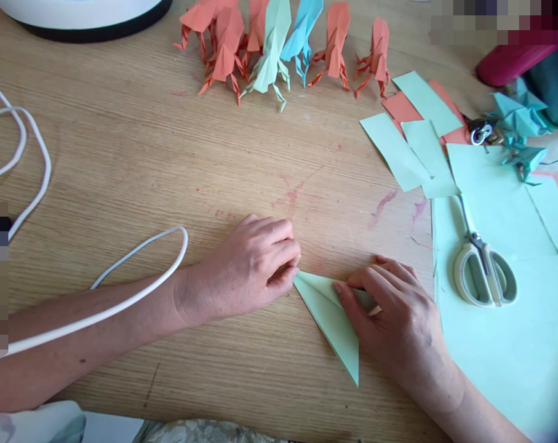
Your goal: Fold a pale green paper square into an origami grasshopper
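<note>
Head view: folded mint-green paper [331, 314], a long pointed triangle, flat on the wooden counter [122, 160] near the front edge, tip aimed toward the near side. Left hand [251, 267] curled, fingertips pinched closed on the paper's far-left corner. Right hand [398, 314] spread flat over the paper's right side, fingers pressing a flap down rather than closing around it, so held under pressure, not gripped.

Likely handling: very light, thin, limp where single-layered, stiffer along stacked creases; easy to slide on the smooth wood, easy to crumple or tear at the points. Best hold probably at a corner or along a creased edge, with a flat palm to pin it.

Far side: row of 7 finished paper figures [269, 49], mostly orange, 1 mint, 1 blue. Right: cut paper strips [414, 141], scissors [484, 271] lying on a large mint sheet [514, 344], teal folded pieces [521, 123] beyond. Left: white cable [98, 311] draped over the left forearm.

No brand, label or readable writing visible anywhere
</note>
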`<state>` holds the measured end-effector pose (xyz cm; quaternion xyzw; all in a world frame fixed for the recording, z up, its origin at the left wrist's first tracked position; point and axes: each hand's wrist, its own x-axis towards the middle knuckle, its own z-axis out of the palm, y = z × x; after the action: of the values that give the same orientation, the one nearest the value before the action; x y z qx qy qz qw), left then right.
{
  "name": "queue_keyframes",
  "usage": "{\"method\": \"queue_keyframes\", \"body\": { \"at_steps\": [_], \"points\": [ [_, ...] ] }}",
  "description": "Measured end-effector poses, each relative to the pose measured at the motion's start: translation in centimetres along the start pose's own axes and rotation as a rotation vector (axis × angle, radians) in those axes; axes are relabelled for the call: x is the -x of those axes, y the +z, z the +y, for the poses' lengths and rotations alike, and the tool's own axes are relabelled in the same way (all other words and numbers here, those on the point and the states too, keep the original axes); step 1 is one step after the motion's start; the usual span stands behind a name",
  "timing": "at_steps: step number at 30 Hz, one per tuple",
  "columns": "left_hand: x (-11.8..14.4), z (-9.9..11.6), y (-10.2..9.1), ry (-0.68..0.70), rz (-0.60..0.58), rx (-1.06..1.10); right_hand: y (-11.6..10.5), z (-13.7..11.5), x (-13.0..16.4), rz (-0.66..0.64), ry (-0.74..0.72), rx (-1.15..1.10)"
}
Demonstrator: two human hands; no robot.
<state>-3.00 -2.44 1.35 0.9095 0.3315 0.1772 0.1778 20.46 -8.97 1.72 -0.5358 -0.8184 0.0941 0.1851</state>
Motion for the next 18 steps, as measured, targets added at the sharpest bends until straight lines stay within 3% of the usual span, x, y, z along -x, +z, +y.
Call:
{"method": "queue_keyframes", "body": {
  "at_steps": [18],
  "points": [
    [-0.01, 0.07, 0.29, -0.014, 0.014, -0.033, 0.10, 0.07, -0.01, 0.005, -0.001, 0.000]
  ]
}}
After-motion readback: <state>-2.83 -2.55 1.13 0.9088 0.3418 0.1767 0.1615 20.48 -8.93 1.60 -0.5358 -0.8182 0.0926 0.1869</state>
